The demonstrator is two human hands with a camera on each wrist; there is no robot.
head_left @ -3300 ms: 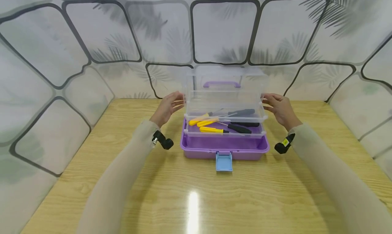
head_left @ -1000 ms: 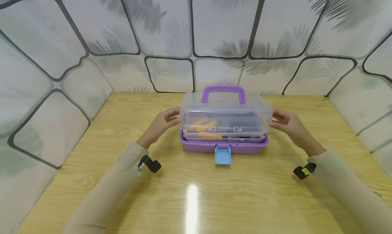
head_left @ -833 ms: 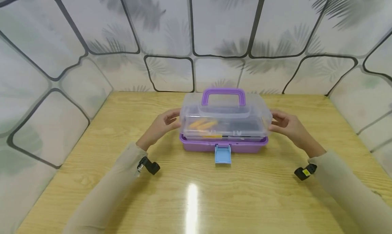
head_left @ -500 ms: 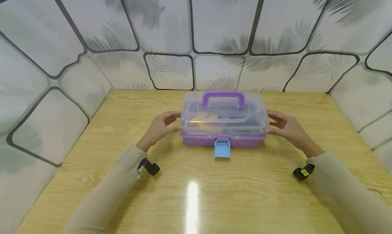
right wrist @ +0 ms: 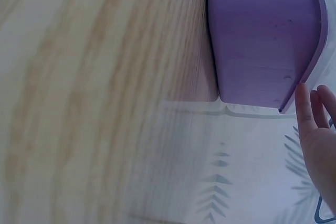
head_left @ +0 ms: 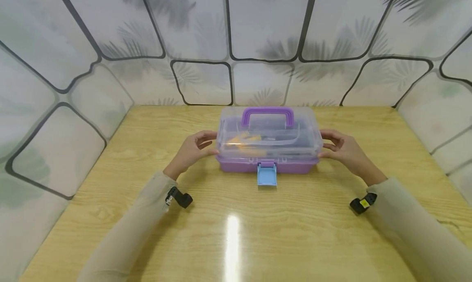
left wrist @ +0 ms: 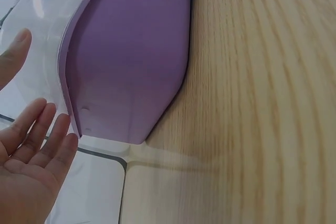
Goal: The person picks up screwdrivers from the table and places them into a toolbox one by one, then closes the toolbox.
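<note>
A toolbox with a purple base (head_left: 239, 166) sits on the table, its clear lid (head_left: 280, 151) lowered onto the rim. The lid carries a purple handle (head_left: 268, 110). At the front, a light blue latch (head_left: 267, 176) hangs down unfastened. Yellow screwdriver handles (head_left: 241, 140) and darker shapes show blurred through the lid. My left hand (head_left: 191, 151) is at the lid's left end, fingertips right at its edge; the left wrist view shows these fingers fairly straight. At the opposite end my right hand (head_left: 344, 154) has its extended fingertips by the rim.
The toolbox stands towards the back of a light wooden table (head_left: 184, 241). Behind it rises a pale wall covering (head_left: 265, 23) with dark outlines and leaf prints, which also runs along both sides. A small black camera (head_left: 182, 198) is strapped on each wrist.
The lid has swung forward and down from upright, covering the tray of screwdrivers and meeting the base. Both hands came down and forward at its ends. The latch still hangs open.
</note>
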